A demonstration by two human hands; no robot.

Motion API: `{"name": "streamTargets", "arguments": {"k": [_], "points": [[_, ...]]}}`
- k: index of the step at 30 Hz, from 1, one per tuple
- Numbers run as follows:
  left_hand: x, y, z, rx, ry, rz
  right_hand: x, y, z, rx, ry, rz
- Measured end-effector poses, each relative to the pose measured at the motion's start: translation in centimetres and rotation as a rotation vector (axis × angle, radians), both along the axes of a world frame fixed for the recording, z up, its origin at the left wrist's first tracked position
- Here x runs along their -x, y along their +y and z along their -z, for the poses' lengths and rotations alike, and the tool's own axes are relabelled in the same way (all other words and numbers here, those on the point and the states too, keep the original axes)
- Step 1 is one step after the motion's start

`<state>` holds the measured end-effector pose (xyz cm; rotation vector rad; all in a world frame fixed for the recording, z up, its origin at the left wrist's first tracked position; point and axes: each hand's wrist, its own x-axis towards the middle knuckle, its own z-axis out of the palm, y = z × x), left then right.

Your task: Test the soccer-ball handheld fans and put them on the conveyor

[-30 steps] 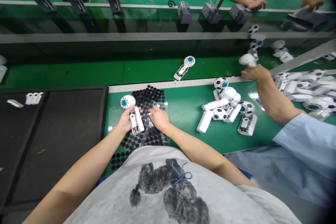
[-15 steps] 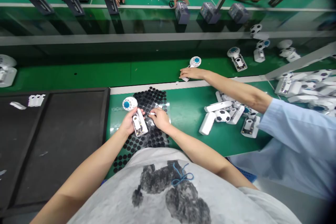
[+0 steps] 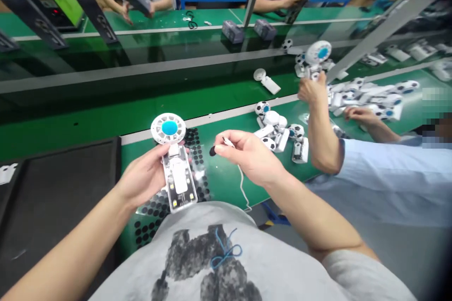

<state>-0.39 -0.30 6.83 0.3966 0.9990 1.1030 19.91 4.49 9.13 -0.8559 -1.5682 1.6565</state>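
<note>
My left hand is closed round a white handheld device with a clear body and a round head with a blue centre, held upright before me. To its right, my right hand pinches a small black round pad at the fingertips. A white cable with a small connector also runs from between those fingers and hangs down to the table edge. Under and beside the device lies a sheet of black round pads on the green table.
A black tray lies at the left. Several white devices are piled at the right. A co-worker's hand holds another device beyond them. One device lies on the far green belt. A metal post slants at the right.
The view has shifted right. The device in my left hand is nearer to the camera. My right hand has moved away from it, with a black pad and cable now visible. The co-worker's hand moved right.
</note>
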Motion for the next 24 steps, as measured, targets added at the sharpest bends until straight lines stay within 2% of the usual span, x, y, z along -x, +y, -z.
{"name": "streamTargets", "arguments": {"k": [3,6,10,17,24], "points": [[-2.0,-0.9,-4.1,-0.105,0.050,0.150,-1.2,-1.7,-2.9,-0.045,0.010,0.007],[-3.6,-1.3,-5.8,-0.162,0.076,0.201,-1.8,-3.0,-4.6,-0.090,0.032,0.006],[-4.8,-1.9,-6.3,-0.155,0.012,0.190,-2.2,-3.6,-5.5,-0.169,0.009,-0.036],[-5.8,-3.4,-7.2,-0.191,-0.019,0.087,-2.0,-3.9,-6.8,-0.365,-0.049,-0.063],[-6.1,-4.2,-7.9,-0.276,-0.011,0.048,-2.2,-4.4,-8.3,-0.703,-0.240,-0.138]]}}
